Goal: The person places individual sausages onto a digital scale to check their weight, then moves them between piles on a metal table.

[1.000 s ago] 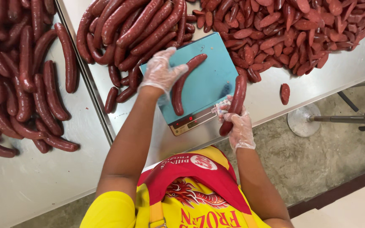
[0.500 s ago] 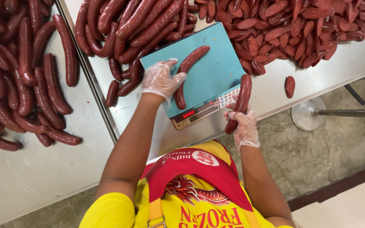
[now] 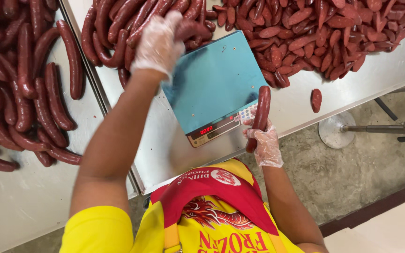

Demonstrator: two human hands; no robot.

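steel table [image 3: 301, 105] | right hand [image 3: 264, 140] grip around sausage [image 3: 260, 112] | beside scale [image 3: 214, 82]

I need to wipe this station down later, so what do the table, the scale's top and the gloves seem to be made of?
The table looks like brushed stainless steel: grey, dull sheen, folded edge. The scale's top seems to be metal under a blue-green protective film, though that could be paint. The gloves on the left hand and right hand look like thin clear plastic, wrinkled and see-through.

Steel table [image 3: 301, 110]: scale [image 3: 214, 84], sausage piles [image 3: 118, 23], cut pcs [image 3: 333, 33], stray pc [image 3: 316, 100].
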